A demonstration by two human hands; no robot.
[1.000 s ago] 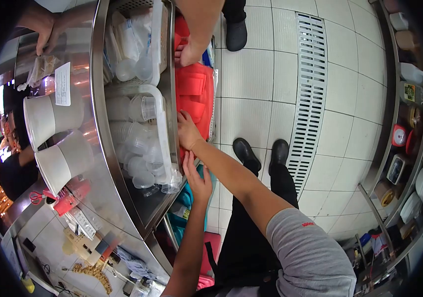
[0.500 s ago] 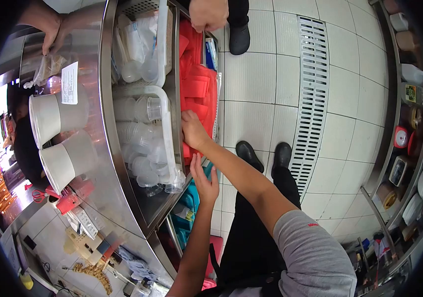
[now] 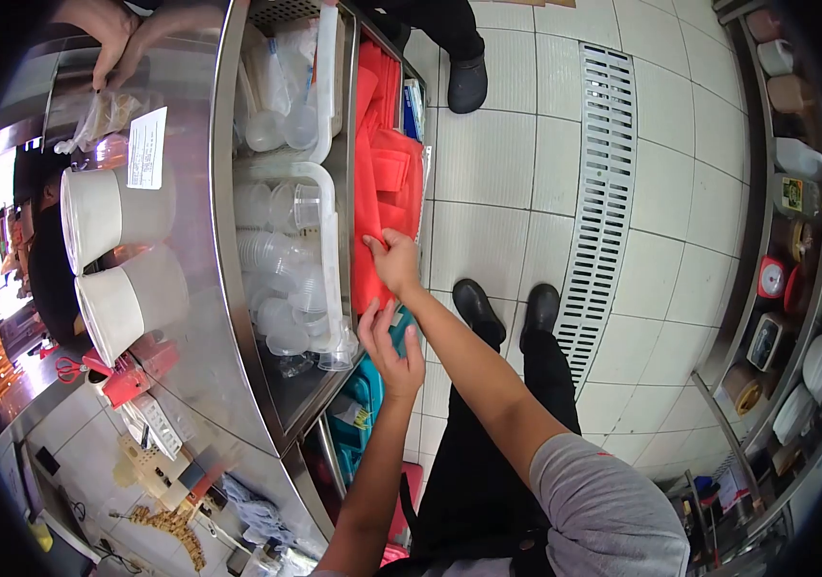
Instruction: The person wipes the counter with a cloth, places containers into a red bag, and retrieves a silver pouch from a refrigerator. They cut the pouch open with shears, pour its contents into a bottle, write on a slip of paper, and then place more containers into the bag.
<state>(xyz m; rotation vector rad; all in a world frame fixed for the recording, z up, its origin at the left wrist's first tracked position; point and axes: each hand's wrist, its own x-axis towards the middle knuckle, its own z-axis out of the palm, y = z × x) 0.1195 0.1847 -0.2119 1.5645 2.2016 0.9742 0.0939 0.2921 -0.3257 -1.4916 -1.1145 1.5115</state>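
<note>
Folded red fabric bags point(image 3: 392, 168) fill the narrow section along the drawer's edge. My right hand point(image 3: 395, 263) is closed on the edge of a red fabric bag point(image 3: 365, 207) that stretches smoothly along the basket side. Just below it, my left hand point(image 3: 392, 351) is held palm up with fingers apart, its fingertips right at the lower end of the red fabric. Beside both hands stands a white basket point(image 3: 326, 212) of clear plastic cups point(image 3: 281, 264). A teal bin point(image 3: 365, 389) sits under my left hand.
A second basket point(image 3: 322, 87) holds packets and lids. White paper tubs point(image 3: 93, 221) stand on the steel counter point(image 3: 199, 317), where another person's hand point(image 3: 114, 48) grips a plastic bag point(image 3: 103, 120). That person's shoe point(image 3: 468, 85) is beyond the drawer. Shelves with containers point(image 3: 800, 144) line the right.
My right hand has drawn back slightly toward me, pulling red fabric into a long smooth strip. The other person's hand above the drawer has left the view.
</note>
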